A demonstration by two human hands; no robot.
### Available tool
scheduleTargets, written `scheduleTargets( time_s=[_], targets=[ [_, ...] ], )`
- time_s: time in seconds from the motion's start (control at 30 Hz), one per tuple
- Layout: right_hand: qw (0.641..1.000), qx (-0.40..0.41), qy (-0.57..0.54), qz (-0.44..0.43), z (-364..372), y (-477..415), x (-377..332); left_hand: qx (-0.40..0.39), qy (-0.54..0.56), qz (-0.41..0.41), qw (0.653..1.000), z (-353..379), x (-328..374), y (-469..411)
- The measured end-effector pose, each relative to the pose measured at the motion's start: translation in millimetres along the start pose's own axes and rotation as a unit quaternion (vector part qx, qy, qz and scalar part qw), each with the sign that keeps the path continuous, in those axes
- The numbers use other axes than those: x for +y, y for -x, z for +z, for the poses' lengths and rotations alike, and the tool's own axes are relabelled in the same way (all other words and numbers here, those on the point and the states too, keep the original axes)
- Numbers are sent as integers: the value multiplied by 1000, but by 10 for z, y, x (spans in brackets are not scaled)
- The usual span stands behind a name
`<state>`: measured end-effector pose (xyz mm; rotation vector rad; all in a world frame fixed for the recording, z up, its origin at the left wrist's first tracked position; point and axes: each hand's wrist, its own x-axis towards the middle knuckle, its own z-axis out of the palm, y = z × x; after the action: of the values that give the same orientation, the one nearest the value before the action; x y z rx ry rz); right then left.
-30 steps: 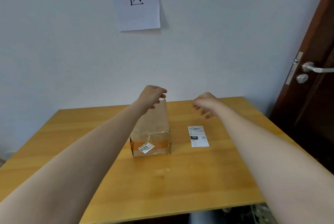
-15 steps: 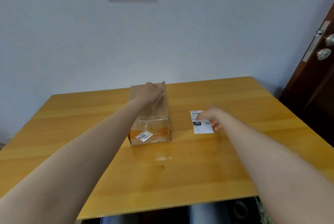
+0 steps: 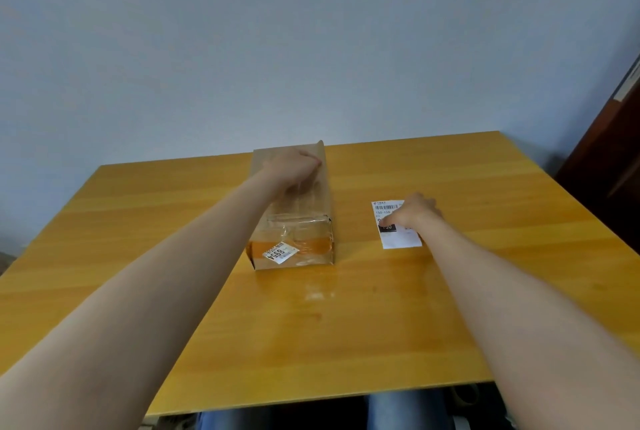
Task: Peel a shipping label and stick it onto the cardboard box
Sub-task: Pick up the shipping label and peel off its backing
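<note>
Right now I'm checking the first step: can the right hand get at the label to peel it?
Probably yes. The right hand already rests on the label, which lies flat on the table beside the box. Nothing blocks it; the left hand is on the box.

Soft even daylight, faint glare patch on table (image 3: pixel 318 294), wide-angle stretch at edges, slight overall softness.
</note>
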<state>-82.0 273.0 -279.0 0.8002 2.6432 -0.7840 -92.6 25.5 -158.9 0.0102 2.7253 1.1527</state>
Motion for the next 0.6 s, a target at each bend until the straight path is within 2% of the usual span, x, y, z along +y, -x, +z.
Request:
scheduleTargets(
  time_s=[0.17,0.27,0.37,0.5,0.6],
  targets=[
    [999,-2,-28,19,16,-32,-44,3,-3,-5,1000,28,-32,-60],
    [999,-6,-51,-8,1,-42,-48,-4,-8,-3,1000,20,-22,-71],
    [990,-10,-138,-31,-3,-39,-83,-10,-1,-9,1000,13,-26,-50],
    [950,-23,-309,-39,-76,56,-293,-15,-5,-18,1000,-39,-48,-20],
    [909,-39,-411,-50,-190,183,-550,-4,-21,-35,999,-43,-324,-329]
  ],
)
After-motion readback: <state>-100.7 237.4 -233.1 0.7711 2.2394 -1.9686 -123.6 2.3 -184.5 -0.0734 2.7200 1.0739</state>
